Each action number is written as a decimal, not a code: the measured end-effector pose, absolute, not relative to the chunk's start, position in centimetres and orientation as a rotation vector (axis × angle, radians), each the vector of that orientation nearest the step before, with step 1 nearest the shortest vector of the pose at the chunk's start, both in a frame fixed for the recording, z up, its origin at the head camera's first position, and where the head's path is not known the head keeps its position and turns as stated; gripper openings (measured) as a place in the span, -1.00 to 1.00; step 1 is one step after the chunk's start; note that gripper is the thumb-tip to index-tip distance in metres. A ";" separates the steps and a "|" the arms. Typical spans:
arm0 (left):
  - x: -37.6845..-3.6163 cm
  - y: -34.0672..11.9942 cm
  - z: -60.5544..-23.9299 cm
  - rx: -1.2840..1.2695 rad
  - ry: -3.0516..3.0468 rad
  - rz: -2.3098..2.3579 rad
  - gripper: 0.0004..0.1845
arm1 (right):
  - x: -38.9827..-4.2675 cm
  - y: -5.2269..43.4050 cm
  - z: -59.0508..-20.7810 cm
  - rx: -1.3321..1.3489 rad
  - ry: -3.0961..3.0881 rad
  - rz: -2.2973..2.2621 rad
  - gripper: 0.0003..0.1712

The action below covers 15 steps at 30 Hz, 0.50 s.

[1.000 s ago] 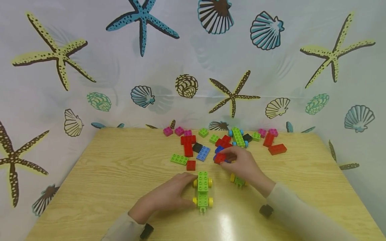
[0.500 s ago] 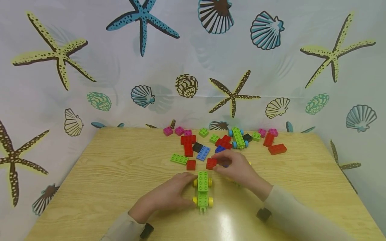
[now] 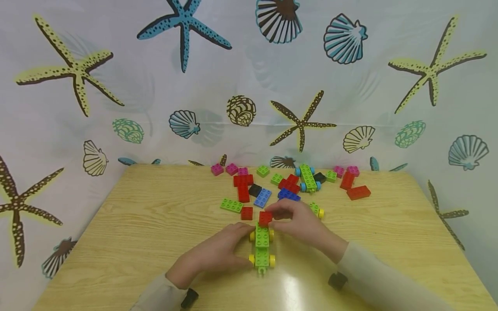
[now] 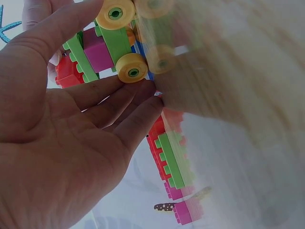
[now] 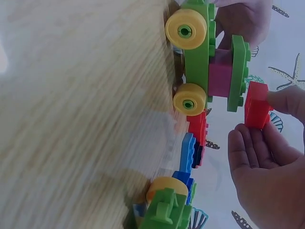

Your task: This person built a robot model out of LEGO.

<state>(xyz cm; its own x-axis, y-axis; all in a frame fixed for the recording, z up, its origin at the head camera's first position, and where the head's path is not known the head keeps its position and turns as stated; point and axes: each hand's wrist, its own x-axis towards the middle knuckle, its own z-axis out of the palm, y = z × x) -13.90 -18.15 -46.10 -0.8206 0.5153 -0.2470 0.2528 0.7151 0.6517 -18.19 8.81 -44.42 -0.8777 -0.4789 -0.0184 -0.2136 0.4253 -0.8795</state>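
My left hand [image 3: 215, 252] holds a green toy car [image 3: 262, 258] with yellow wheels by its left side, thumb and fingers at the two wheels. On the car's base sits a magenta brick [image 5: 220, 74], topped by a green plate [image 5: 237, 71] that lies over the far part of the car. My right hand [image 3: 305, 224] pinches a red brick [image 3: 265, 218] between thumb and fingers. In the right wrist view this brick is just off the studs at the plate's far end. A second green car with yellow wheels [image 3: 314, 209] is partly hidden behind my right hand.
Behind the hands lie a loose red brick [image 3: 247, 213], a green plate [image 3: 231, 205], a light blue plate [image 3: 262, 197] and dark blue bricks [image 3: 288, 194]. A car with blue wheels [image 3: 308, 177] stands farther back. Red bricks [image 3: 358, 192] lie to the right. A patterned cloth [image 3: 218, 99] hangs behind the table.
My right hand has moved left and toward me with the red brick, from beside the blue bricks to over the car's far end. My left hand and its car have stayed put.
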 end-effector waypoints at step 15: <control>-13.9 -18.1 -46.1 0.571 2.495 0.874 -0.01 | -18.0 8.5 -44.7 -0.664 2.355 -1.384 -0.61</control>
